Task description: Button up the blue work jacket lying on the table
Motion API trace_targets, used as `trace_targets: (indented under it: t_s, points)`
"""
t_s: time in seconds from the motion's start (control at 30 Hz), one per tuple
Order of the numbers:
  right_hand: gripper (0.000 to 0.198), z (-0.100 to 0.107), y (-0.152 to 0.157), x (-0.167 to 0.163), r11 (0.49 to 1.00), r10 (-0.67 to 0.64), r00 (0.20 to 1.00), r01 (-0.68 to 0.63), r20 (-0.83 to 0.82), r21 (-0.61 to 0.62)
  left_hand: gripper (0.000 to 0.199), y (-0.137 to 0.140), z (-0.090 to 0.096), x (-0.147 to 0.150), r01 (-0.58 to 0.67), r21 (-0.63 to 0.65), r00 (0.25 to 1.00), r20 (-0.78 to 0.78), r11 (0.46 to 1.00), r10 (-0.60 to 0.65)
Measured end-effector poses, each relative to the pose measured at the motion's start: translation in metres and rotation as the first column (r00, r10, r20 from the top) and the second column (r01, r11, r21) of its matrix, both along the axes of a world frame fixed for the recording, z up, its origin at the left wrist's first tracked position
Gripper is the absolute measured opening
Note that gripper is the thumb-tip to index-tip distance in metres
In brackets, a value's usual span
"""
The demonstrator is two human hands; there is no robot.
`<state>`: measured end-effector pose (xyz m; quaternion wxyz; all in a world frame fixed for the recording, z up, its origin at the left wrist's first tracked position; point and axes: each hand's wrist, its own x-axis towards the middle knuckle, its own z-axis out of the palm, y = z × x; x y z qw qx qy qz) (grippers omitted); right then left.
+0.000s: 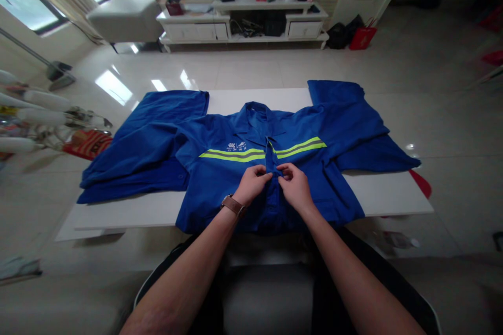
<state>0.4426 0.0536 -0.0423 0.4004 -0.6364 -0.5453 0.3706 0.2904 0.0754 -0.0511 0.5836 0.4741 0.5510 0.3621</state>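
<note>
A blue work jacket lies front side up across a white table, its collar pointing away from me. A yellow-green and grey reflective stripe crosses its chest, and a white printed logo sits above the stripe on the left. My left hand pinches one edge of the front placket just below the stripe. Opposite it, my right hand pinches the other edge, fingertips close to those of the left. Any button between the fingers is too small to make out. A brown-strapped watch is on my left wrist.
Folded blue cloth lies at the table's left, with more blue cloth at the right. The white table has its near edge by my legs. Beyond stand a white TV cabinet, a grey seat and a red bag.
</note>
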Motion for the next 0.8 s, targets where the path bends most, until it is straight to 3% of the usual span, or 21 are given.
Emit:
trace_targets:
  t_s: [0.27,0.5,0.8]
  points:
    - [0.030,-0.002,0.001,-0.003,1.000,-0.019,1.000,0.019,-0.016,0.010,0.036,-0.002,0.009,0.005,-0.109,-0.066,0.982,0.150,0.992,0.118]
    - [0.034,-0.002,0.000,-0.001,0.999,0.037,0.999,-0.038,0.019,0.033,0.037,-0.002,0.014,0.007,-0.172,-0.119,0.964,0.184,0.978,0.191]
    - [0.037,0.001,-0.001,-0.002,0.996,0.062,0.996,-0.065,0.061,0.056,0.039,0.000,0.013,0.008,-0.210,-0.075,0.949,0.224,0.975,0.222]
